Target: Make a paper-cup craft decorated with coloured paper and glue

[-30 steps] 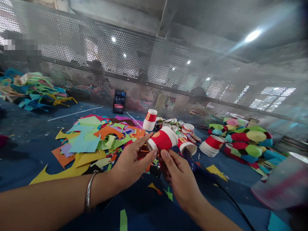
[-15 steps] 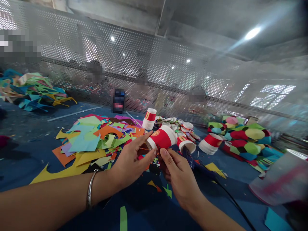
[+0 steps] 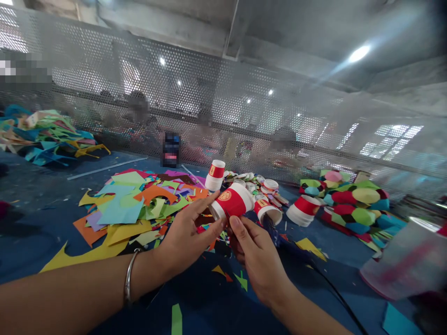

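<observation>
A red and white paper cup [image 3: 237, 203] with a gold emblem is held tilted on its side above the table. My left hand [image 3: 188, 232], with a silver bangle at the wrist, grips it by the left end between fingers and thumb. Close below the cup, my right hand [image 3: 256, 246] is closed in a pinch, its thumb against the curled fingers. What lies between those fingertips is too small and hidden to name. Behind the right hand, a dark blue tool [image 3: 295, 247] with a black cable reaches toward a tipped paper cup [image 3: 260, 210].
Coloured paper scraps [image 3: 122, 204] spread left of the hands. An upturned cup stack [image 3: 215, 176] stands behind; another cup stack [image 3: 303, 211] leans at right. Multicoloured paper balls [image 3: 356, 204] and a translucent bucket [image 3: 401, 260] are further right. A perforated metal screen [image 3: 195, 93] borders the back.
The cup has turned slightly, so more of its emblem shows. Both hands keep nearly the same pose. The whole view has shifted a little.
</observation>
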### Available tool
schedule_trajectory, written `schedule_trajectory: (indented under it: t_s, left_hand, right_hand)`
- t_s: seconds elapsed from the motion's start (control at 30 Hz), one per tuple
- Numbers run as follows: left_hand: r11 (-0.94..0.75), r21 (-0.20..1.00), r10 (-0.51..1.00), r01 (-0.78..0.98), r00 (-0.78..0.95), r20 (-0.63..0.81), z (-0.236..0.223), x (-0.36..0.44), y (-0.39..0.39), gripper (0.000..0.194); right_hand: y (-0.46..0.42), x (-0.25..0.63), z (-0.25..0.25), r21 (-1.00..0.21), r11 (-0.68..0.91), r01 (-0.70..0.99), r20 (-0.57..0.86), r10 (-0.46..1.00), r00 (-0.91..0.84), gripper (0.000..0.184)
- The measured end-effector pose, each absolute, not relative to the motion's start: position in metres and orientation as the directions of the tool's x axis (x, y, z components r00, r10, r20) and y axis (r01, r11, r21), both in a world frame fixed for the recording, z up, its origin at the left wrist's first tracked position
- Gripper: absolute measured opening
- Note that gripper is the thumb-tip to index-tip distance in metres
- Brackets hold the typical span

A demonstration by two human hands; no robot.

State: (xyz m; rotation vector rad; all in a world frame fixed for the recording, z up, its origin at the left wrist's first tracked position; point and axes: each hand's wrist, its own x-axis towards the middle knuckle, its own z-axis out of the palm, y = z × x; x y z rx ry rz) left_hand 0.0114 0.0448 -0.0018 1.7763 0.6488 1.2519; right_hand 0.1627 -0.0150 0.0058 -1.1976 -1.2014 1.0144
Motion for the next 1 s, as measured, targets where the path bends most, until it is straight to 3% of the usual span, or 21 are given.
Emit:
schedule_trajectory:
  t_s: [0.23, 0.37, 0.53, 0.7, 1.0]
  left_hand:
    - [-0.181, 0.923, 0.861, -0.339, 0.399, 0.316, 0.004, 0.017, 0.043, 0.042]
    - [-0.007, 0.913, 0.864, -0.408, 0.458, 0.211, 0.003, 0.023, 0.045, 0.031]
    - [-0.161, 0.924, 0.834, -0.346, 0.453, 0.315, 0.003, 0.019, 0.050, 0.030]
    - [-0.298, 0.911, 0.804, -0.285, 0.439, 0.400, 0.003, 0.016, 0.050, 0.041]
    - [-0.097, 0.917, 0.856, -0.387, 0.438, 0.276, 0.003, 0.024, 0.047, 0.027]
  right_hand:
    - [-0.013, 0.163, 0.006, -0.994, 0.110, 0.025, 0.112, 0.986, 0.125, 0.043]
    - [-0.011, 0.163, 0.005, -0.995, 0.102, 0.002, 0.102, 0.986, 0.129, 0.044]
    - [-0.013, 0.162, 0.005, -0.994, 0.106, 0.027, 0.109, 0.986, 0.129, 0.044]
    - [-0.014, 0.163, 0.004, -0.991, 0.127, 0.044, 0.131, 0.983, 0.126, 0.045]
    - [-0.011, 0.164, 0.003, -0.995, 0.098, 0.012, 0.099, 0.988, 0.116, 0.045]
